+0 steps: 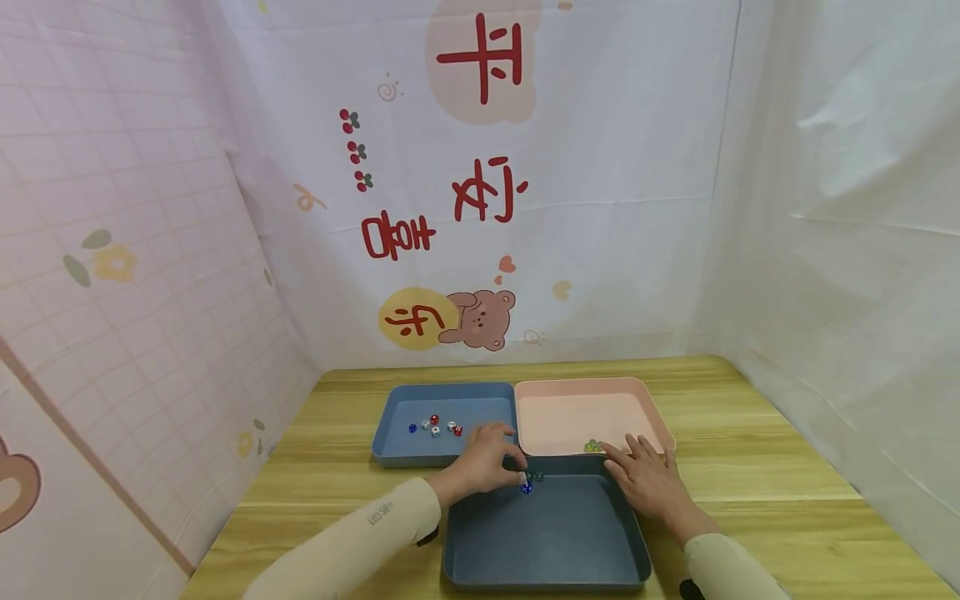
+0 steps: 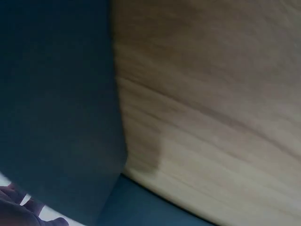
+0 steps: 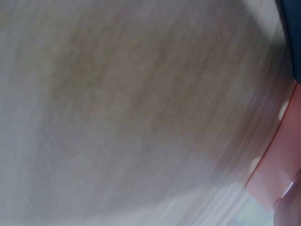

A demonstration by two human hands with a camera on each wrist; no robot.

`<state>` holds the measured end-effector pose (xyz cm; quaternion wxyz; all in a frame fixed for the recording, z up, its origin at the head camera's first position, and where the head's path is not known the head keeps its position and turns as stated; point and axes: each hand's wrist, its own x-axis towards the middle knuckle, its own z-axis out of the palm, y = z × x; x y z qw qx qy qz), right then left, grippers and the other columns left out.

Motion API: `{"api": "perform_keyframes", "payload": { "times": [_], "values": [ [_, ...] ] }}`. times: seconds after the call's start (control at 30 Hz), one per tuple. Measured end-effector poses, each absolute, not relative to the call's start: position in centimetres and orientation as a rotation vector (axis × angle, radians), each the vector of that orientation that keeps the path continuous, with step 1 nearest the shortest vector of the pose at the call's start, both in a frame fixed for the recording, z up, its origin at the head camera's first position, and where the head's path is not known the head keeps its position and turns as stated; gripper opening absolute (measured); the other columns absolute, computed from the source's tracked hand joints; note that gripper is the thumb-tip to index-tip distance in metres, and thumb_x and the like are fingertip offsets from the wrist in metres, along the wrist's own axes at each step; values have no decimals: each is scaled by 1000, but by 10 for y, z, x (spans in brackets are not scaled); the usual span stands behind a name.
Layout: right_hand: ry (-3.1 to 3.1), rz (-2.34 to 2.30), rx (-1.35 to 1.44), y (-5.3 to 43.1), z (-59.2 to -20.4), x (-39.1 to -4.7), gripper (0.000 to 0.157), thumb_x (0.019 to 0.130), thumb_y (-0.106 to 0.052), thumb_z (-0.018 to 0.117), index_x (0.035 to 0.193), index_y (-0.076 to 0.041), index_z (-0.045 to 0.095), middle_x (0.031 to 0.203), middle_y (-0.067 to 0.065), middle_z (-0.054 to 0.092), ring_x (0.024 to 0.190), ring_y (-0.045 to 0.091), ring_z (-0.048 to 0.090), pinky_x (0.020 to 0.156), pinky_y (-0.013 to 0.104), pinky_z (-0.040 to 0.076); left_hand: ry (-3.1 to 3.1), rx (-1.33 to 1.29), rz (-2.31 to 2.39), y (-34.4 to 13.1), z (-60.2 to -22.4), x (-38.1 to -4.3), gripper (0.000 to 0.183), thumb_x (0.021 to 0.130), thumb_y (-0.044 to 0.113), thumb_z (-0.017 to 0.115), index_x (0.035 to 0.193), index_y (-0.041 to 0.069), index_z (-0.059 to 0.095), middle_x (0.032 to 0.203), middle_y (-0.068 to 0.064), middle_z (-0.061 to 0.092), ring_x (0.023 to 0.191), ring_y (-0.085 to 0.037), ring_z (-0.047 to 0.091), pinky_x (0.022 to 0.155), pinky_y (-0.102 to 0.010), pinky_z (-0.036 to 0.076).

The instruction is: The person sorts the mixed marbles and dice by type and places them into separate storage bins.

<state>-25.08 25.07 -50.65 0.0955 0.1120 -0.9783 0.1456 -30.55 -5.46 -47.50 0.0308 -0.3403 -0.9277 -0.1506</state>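
I observe left hand (image 1: pixel 486 460) pinching white die (image 1: pixel 522 478) at dark tray (image 1: pixel 551 542)'s eleven o'clock; right hand (image 1: pixel 648 482), fingers extended, released, at two o'clock.

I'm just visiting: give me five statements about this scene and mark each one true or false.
1. The left hand has a small white cubic die at its fingertips. True.
2. The dark grey-blue rectangular tray is farthest from the person. False: it is nearest.
3. Small red cubic dice lie in the medium blue rectangular tray. True.
4. The right hand makes a fist. False: its fingers are outstretched at the pink tray's near edge.
5. Small pale green dice lie in the pink rectangular tray. True.
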Motion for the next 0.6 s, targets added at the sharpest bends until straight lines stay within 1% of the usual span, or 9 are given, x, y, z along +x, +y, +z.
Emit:
{"api": "perform_keyframes", "payload": {
  "times": [0.1,0.2,0.37,0.6],
  "values": [
    [-2895,431,332,251,-506,-251,44,106,-37,45,142,-14,56,148,28,41,138,51,33,105,77,13,-2851,-1096,-364,-53,-480,-304,14,82,38,82,93,29,79,139,-9,54,137,-32,38,111,-63,23],
    [-2895,429,331,251,-506,-251,44,106,-37,45,142,-14,56,148,28,41,138,51,33,105,77,13,-2838,-1128,-308,-53,-482,-302,16,82,38,82,95,29,79,141,-11,53,138,-33,37,111,-64,23],
    [-2894,438,331,250,-506,-251,45,106,-38,45,142,-14,56,148,28,41,138,51,32,105,77,13,-2815,-1145,-215,-52,-484,-300,16,84,39,80,97,31,79,145,-11,49,140,-33,34,112,-63,23],
    [-2899,445,329,250,-507,-251,45,106,-38,44,142,-15,56,148,28,41,138,51,32,104,77,13,-2812,-1172,-206,-53,-484,-298,12,85,40,79,94,33,79,149,-10,45,144,-33,29,113,-61,23]
  ]
}}
